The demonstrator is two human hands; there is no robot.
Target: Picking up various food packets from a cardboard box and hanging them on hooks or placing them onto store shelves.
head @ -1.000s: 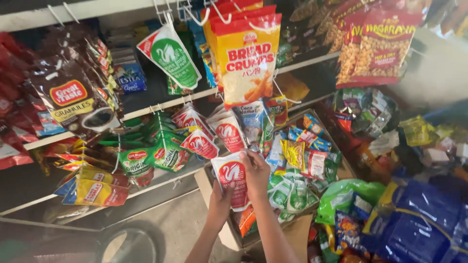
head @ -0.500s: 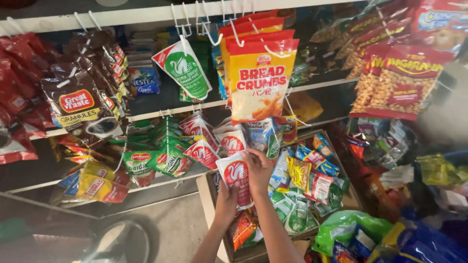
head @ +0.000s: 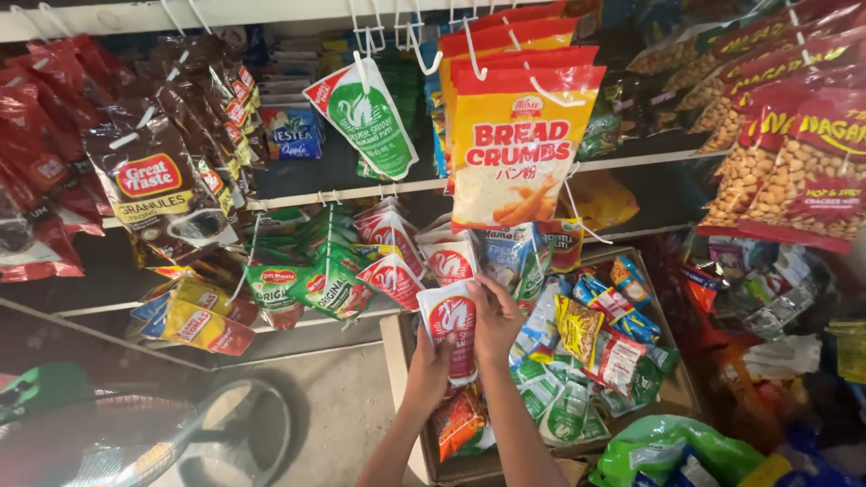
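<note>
Both of my hands hold one small white sachet (head: 453,332) with a red round emblem, upright in front of the rack. My left hand (head: 429,372) grips its lower left edge. My right hand (head: 495,320) wraps its right side, fingers near the top. Just above it hang more sachets of the same red-and-white kind (head: 393,261) on a wire hook. Below my hands stands an open cardboard box (head: 402,370) full of mixed small packets.
Yellow-and-red breadcrumb bags (head: 519,149) hang overhead, a green-and-white pouch (head: 370,117) to their left. Dark coffee packs (head: 149,171) and green sauce pouches (head: 311,280) hang at left. Peanut bags (head: 794,153) hang at right. A fan (head: 153,433) stands on the floor lower left.
The view has shifted right and slightly closer to the rack. My hands keep the sachet held up at about the same spot below the hanging sachets.
</note>
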